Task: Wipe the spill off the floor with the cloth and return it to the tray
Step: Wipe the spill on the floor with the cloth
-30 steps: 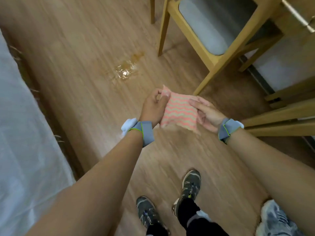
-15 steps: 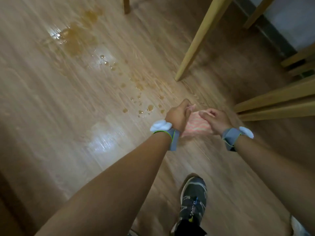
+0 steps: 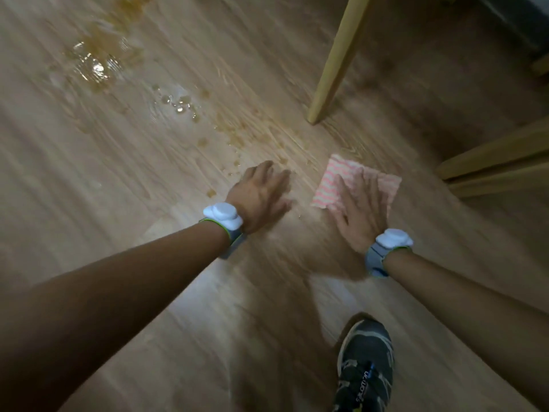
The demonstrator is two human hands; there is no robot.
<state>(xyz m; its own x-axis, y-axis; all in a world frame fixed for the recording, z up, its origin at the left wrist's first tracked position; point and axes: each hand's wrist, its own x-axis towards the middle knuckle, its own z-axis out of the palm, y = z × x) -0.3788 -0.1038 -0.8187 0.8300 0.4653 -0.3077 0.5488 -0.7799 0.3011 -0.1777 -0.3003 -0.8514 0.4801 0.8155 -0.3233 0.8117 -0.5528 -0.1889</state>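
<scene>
A: Where's the cloth [image 3: 355, 185] and what are your hands doing?

B: Cloth lies flat on the wood floor [image 3: 178, 307], right of centre, pink/white stripes. Your R hand [image 3: 361, 217] is on top of it, palm down, fingers spread and pressing flat; not pinching. Near edge of cloth is under your palm; far corner and right edge stick out past your fingertips. Your L hand [image 3: 261, 196] is just left of the cloth, apart from it, palm down over bare floor, fingers loosely spread, holding nothing. Blurred, so can't tell if it touches the floor.

A: Spill [image 3: 98, 63]?

B: Main puddle far left, amber, glossy. Smaller drops [image 3: 178, 104] trail from it toward you, the nearest specks just beyond and left of your L hand. Cloth sits to the right of that trail, no drops seen under it.

A: Room to move?

B: Open floor to the left and near side. Right side is tight: a chair leg [image 3: 335, 63] stands far-right of the cloth, and wooden rails [image 3: 493, 162] run low at the right edge, near the cloth's right edge but apart. Your shoe [image 3: 367, 364] is near, bottom right, well apart from cloth. Tray not in view.
</scene>
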